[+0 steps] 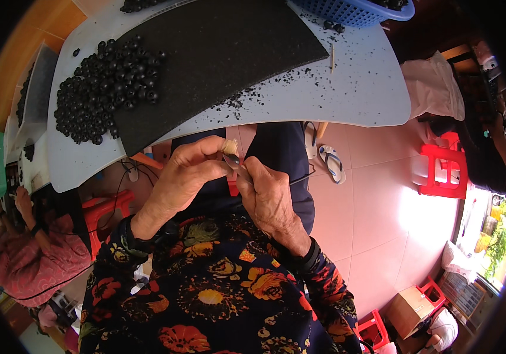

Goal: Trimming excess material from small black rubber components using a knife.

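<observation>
In front of my lap, my left hand [191, 168] pinches a small black round piece [233, 158] between thumb and fingers. A pale wrap [230, 145] covers one of its fingertips. Close against it, my right hand [266, 194] is closed around a small tool with a grey, blade-like tip [230, 163] that touches or nearly touches the piece. The tool's handle is hidden in the fist. Beyond my hands, a heap of black round pieces with holes [108, 88] lies at the left on the grey-white table [359, 88], partly over a black mat [223, 53].
Black crumbs [238, 99] and a thin pale stick [333, 59] lie near the mat. A blue basket [353, 13] stands at the far right. Another person's hand [24, 203] shows at the left. Red stools [442, 171] and a flip-flop [331, 163] are on the floor.
</observation>
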A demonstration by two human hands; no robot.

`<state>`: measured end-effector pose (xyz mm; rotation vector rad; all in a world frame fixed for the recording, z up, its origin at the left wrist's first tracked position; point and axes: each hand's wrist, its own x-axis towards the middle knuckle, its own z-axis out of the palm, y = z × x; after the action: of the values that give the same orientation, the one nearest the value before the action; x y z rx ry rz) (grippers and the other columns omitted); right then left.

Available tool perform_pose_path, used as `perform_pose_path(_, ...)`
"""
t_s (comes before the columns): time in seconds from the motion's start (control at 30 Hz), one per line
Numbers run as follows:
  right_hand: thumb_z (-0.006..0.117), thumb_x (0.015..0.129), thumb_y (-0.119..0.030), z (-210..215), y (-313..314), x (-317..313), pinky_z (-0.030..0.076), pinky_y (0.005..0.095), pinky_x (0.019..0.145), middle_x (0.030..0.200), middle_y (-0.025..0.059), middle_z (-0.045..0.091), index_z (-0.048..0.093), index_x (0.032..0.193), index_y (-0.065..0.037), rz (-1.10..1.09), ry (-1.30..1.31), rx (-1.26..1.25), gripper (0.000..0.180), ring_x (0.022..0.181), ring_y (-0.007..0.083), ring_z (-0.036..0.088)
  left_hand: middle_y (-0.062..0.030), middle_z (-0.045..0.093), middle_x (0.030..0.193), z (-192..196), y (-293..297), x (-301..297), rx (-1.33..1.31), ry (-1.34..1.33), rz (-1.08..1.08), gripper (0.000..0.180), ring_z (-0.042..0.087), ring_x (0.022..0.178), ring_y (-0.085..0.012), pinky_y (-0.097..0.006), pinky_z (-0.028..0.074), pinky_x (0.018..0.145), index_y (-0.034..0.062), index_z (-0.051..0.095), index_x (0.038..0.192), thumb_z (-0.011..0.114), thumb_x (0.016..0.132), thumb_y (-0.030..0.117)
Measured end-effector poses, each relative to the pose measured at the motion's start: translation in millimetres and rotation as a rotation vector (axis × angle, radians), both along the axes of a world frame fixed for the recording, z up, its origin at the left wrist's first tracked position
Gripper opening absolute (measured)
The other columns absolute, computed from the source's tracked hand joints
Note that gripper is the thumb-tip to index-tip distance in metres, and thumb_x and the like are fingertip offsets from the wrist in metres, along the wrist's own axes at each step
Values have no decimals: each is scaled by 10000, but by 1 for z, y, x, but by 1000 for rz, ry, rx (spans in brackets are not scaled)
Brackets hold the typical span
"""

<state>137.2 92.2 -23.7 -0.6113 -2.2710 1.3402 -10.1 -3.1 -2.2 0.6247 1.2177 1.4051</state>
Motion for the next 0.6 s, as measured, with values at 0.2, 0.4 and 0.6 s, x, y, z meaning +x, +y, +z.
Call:
perform_pose_path(0.2,606,823,-74,-1,0,0,465,402,491,681,153,577,470,816,-30,-13,6,10,143,581,347,594,-59,569,1036,0,0,3,-14,-37,51,256,558,939,-128,-275,464,829,-31,585,1069,495,829,-19)
perform_pose_path(0.4,599,831,-80,-3,-1,-1,463,406,491,676,155,572,456,815,-33,-16,-4,11,152,583,356,588,-53,577,1022,-3,1,4,-47,46,33,256,558,925,-125,-264,460,809,-33,586,1070,497,830,-20)
perform_pose_path(0.6,601,846,-102,-5,-3,-1,462,416,490,675,160,572,442,809,-30,-35,-39,3,178,583,364,588,-54,579,1011,-3,1,9,-61,0,86,252,555,905,-125,-256,446,789,-37,591,1053,491,823,-23)
